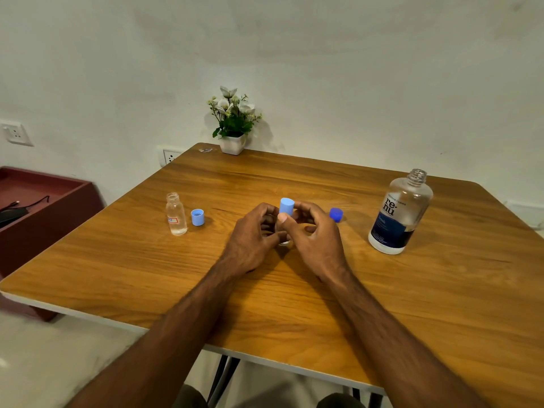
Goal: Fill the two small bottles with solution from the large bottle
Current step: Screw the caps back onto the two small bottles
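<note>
Looking down, you face a wooden surface (294, 290) that carries everything, set against a pale wall.

One large bottle (401, 212) of lens solution stands upright at the far right, well apart from your hands. Its neck is open, which suits pouring; its level appears low, though the clear plastic makes that hard to judge.

One potted plant (234, 122) sits at the far edge, out of the way.

Your two hands meet at the centre. Your left hand (253, 237) wraps one small bottle (284, 241), which is mostly hidden behind your fingers, probably to steady it on the surface. Your right hand (316, 234) has its fingers (284, 217) closed narrowly around that bottle's light blue cap (287, 206), which stands on the bottle's top. Whether the cap is being tightened or loosened cannot be told.

A second small bottle (176, 214) stands upright to the left, uncapped, with a little clear liquid at the bottom. That makes two small bottles in all.

Caps number three: the one you hold, a loose light blue cap (197, 217) lying open side up just beside the left bottle, and one dark blue cap (336, 214) resting between your right hand and the large bottle, likely belonging to the large bottle.
</note>
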